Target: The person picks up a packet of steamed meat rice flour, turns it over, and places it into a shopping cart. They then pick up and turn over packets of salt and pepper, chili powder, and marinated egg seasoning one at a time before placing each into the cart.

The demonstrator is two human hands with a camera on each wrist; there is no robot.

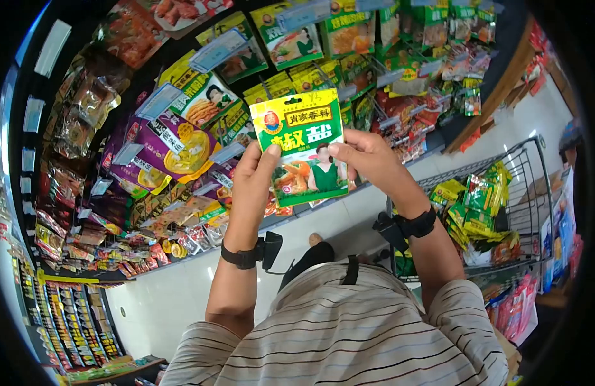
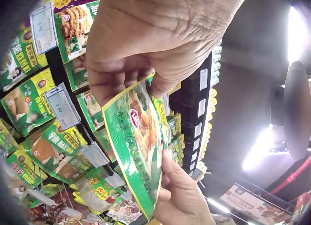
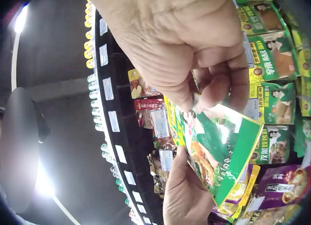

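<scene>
A green and yellow seasoning packet (image 1: 300, 152) is held upright, its printed front toward the head camera. My left hand (image 1: 251, 172) pinches its left edge, thumb on the front and fingers behind. On the opposite edge my right hand (image 1: 376, 162) pinches it the same way. In the left wrist view the packet (image 2: 137, 142) hangs below the left hand (image 2: 150, 45), with the right hand (image 2: 182, 196) across from it. The right wrist view shows the packet (image 3: 218, 147) between the right hand (image 3: 184, 50) and the left hand (image 3: 184, 191).
Hanging seasoning packets (image 1: 291, 42) and price tags (image 1: 218, 50) fill the shelf ahead. Purple packets (image 1: 181, 147) hang at the left. A wire shopping cart (image 1: 535, 193) stands at the right, holding a heap of green and yellow packets (image 1: 481, 199). Pale floor tiles (image 1: 149, 302) lie below.
</scene>
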